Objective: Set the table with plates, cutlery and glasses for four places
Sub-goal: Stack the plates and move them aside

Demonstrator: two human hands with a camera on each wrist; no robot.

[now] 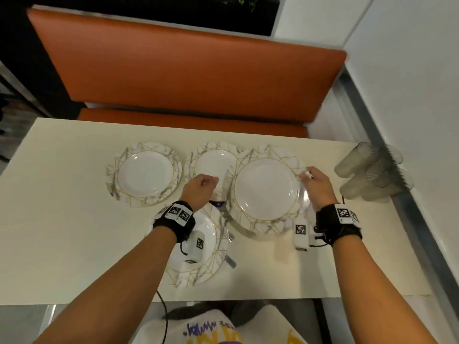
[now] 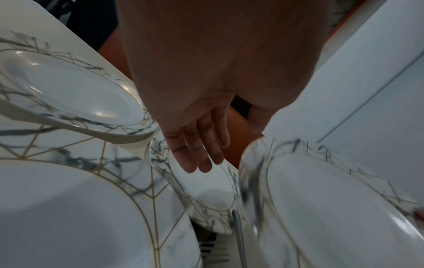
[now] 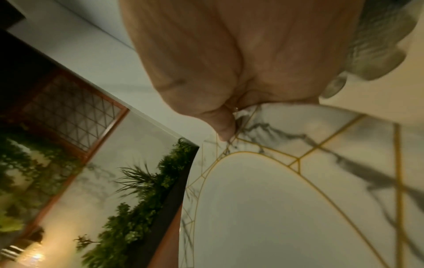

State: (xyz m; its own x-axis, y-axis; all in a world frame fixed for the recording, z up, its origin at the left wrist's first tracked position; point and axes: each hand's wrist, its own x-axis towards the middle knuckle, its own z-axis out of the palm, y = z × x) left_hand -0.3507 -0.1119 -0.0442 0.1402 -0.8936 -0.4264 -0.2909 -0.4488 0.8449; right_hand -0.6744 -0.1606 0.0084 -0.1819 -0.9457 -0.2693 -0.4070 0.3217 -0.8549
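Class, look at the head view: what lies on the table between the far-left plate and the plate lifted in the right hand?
A third plate lies between the far-left plate and the lifted plate, partly covered by it. The left hand hovers over its near rim, as the head view shows.

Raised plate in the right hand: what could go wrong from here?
1. The right hand pinches the raised plate only at its rim, thumb on top; held at one edge, the plate could tip or slip.
2. It hangs over the middle plate and near the cutlery; lowering it here may clash with them.
3. The stacked glasses lie just right of that hand; a swing that way could knock them.
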